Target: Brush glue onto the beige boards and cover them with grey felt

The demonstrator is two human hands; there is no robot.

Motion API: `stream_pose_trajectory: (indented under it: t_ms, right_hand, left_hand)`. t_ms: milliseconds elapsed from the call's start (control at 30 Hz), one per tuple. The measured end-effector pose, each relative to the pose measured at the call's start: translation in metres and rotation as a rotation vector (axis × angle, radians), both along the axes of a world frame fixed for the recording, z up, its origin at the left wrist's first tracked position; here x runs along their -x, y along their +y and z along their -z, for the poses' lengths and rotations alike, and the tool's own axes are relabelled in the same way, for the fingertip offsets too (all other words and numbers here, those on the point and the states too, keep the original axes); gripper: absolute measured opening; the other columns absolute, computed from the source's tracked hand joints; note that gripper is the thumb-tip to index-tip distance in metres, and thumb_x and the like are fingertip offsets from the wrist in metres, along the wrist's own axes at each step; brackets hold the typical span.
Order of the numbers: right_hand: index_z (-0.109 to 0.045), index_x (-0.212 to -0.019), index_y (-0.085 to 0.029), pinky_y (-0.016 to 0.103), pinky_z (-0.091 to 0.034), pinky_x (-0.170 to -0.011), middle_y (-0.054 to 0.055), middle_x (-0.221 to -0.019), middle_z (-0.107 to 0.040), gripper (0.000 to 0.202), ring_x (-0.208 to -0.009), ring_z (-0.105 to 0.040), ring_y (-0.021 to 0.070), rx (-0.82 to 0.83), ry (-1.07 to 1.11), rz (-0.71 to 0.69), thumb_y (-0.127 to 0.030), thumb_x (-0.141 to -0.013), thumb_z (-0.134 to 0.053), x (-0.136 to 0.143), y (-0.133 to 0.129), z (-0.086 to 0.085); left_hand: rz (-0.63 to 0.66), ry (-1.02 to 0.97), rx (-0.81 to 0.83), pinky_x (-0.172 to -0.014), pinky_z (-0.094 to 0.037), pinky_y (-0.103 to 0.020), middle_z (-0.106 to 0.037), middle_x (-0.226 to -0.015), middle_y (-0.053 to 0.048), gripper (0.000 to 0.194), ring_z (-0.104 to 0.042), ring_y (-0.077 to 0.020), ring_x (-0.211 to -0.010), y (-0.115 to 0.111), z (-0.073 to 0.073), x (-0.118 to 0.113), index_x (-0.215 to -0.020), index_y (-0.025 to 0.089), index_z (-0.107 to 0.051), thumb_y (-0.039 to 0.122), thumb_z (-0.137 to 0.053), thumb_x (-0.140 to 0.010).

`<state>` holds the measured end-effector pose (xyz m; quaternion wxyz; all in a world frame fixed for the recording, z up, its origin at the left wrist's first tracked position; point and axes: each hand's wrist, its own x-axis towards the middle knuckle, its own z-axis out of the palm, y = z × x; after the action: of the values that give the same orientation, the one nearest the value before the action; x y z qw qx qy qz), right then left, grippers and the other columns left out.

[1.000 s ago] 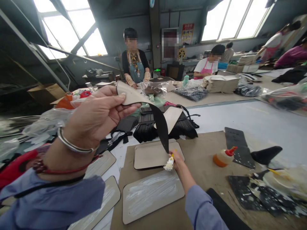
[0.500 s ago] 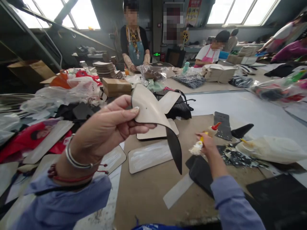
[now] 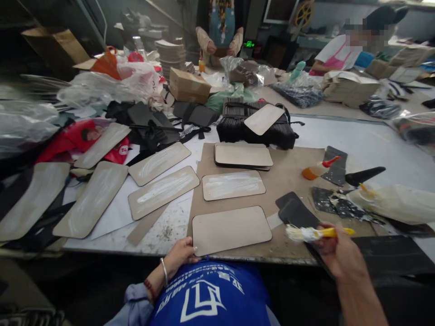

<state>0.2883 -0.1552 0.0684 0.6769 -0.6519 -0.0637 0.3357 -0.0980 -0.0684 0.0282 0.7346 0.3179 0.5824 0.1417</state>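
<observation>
A beige panel [image 3: 234, 230] with rounded corners and a dark edge lies flat near the table's front edge. My left hand [image 3: 183, 251] pinches its lower left corner, the thumb on top. In my right hand [image 3: 335, 251] is a glue brush, its yellow handle [image 3: 335, 232] between the fingers and its bristles [image 3: 299, 233] clotted with white paste. The bristles are to the right of the panel, apart from it. Just behind lies another panel [image 3: 234, 185] streaked with white paste, then a small stack of plain panels [image 3: 243, 155].
Several white-smeared panels [image 3: 163, 192] spread out on the left. At right are an orange bottle with a red tip [image 3: 316, 170], a paste-spattered black sheet [image 3: 328, 203] and a translucent container [image 3: 397, 203]. A strapped black bundle [image 3: 231, 129] sits behind. Two people work across the table.
My left hand has brought the curved panel down flat onto the table's front edge. My right hand has come nearer with the brush; the bottle now stands apart from it. The view has tilted down.
</observation>
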Motion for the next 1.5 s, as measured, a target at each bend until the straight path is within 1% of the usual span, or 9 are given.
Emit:
stream_pose_trajectory:
  t_ms: [133,333,533,767,900,1133,1233,1333,1500]
  right_hand:
    - [-0.059,-0.076,-0.015,0.024,-0.054,-0.054,0.003,-0.064,-0.063,0.051,-0.057,-0.061,0.0143,-0.018,0.166,-0.25,-0.055,-0.049,-0.076,0.099,0.038,0.008]
    - [-0.06,-0.083,-0.014,0.026,-0.055,-0.062,0.002,-0.071,-0.064,0.05,-0.064,-0.062,0.0147,-0.021,0.122,-0.48,-0.055,-0.057,-0.07,0.198,0.081,0.045]
    - [-0.059,-0.084,-0.015,0.029,-0.052,-0.066,0.002,-0.068,-0.063,0.045,-0.063,-0.061,0.0161,0.118,-0.209,-0.4,-0.054,-0.062,-0.065,0.169,0.083,0.07]
    - [-0.061,-0.079,-0.019,0.036,-0.044,-0.083,0.005,-0.077,-0.062,0.029,-0.076,-0.058,0.0197,0.327,-0.834,-0.216,-0.047,-0.073,-0.054,0.089,0.044,0.039]
    - [-0.062,-0.081,-0.022,0.034,-0.042,-0.085,0.007,-0.083,-0.06,0.015,-0.083,-0.055,0.0199,0.255,-1.041,-0.351,-0.034,-0.076,-0.056,0.136,0.027,0.032]
    - [-0.062,-0.082,-0.018,0.03,-0.047,-0.075,0.007,-0.08,-0.061,0.025,-0.077,-0.058,0.0171,0.049,-0.785,-0.753,-0.033,-0.086,-0.042,0.245,0.037,0.028]
    - [-0.061,-0.079,-0.016,0.03,-0.051,-0.066,0.005,-0.073,-0.062,0.035,-0.066,-0.06,0.0161,0.055,-0.417,-0.555,-0.048,-0.082,-0.047,0.215,0.045,0.023]
    - [-0.061,-0.082,-0.014,0.031,-0.054,-0.061,0.004,-0.069,-0.064,0.048,-0.058,-0.061,0.0158,0.026,-0.147,-0.179,-0.06,-0.067,-0.059,0.131,0.044,0.02]
    - [-0.055,-0.074,-0.015,0.032,-0.054,-0.062,0.003,-0.066,-0.062,0.057,-0.059,-0.06,0.0152,0.115,-0.508,0.369,-0.071,-0.059,-0.054,-0.063,0.005,0.009]
  left_hand:
    - [0.139,0.243,-0.154,-0.044,-0.042,-0.018,-0.057,-0.044,0.002,0.019,-0.059,-0.0127,-0.047,0.015,0.011,0.002,-0.066,0.017,-0.046,0.032,-0.052,-0.077]
    - [0.199,0.388,-0.254,-0.037,-0.031,-0.018,-0.046,-0.031,0.006,0.017,-0.049,-0.0116,-0.034,0.037,0.023,-0.008,-0.062,0.02,-0.041,0.017,-0.044,-0.078]
    - [0.216,0.416,-0.289,-0.037,-0.028,-0.017,-0.042,-0.029,0.007,0.019,-0.052,-0.0126,-0.037,0.037,0.028,-0.012,-0.061,0.021,-0.038,0.013,-0.043,-0.078]
    - [0.301,0.396,-0.304,-0.04,-0.031,-0.019,-0.046,-0.033,0.006,0.019,-0.052,-0.0127,-0.038,0.038,0.028,-0.005,-0.06,0.021,-0.039,0.015,-0.042,-0.078]
    - [0.386,0.399,-0.378,-0.044,-0.033,-0.018,-0.049,-0.038,0.005,0.02,-0.053,-0.0106,-0.043,0.036,0.027,-0.001,-0.055,0.019,-0.041,0.012,-0.047,-0.073]
    - [0.371,0.331,-0.287,-0.042,-0.034,-0.019,-0.048,-0.039,0.006,0.013,-0.049,-0.0105,-0.04,0.032,0.019,-0.005,-0.06,0.02,-0.039,0.012,-0.043,-0.069]
    - [0.34,0.284,-0.293,-0.041,-0.035,-0.02,-0.048,-0.038,0.006,0.013,-0.048,-0.0111,-0.038,0.029,0.021,-0.001,-0.058,0.021,-0.037,0.023,-0.048,-0.064]
    - [0.3,0.248,-0.327,-0.041,-0.037,-0.023,-0.051,-0.038,0.004,0.025,-0.048,-0.0133,-0.038,0.027,0.031,0.004,-0.06,0.022,-0.04,0.042,-0.054,-0.056]
    - [0.273,0.322,-0.369,-0.039,-0.04,-0.026,-0.049,-0.037,0.004,0.043,-0.05,-0.0165,-0.039,0.026,0.049,0.006,-0.064,0.021,-0.047,0.057,-0.059,-0.044]
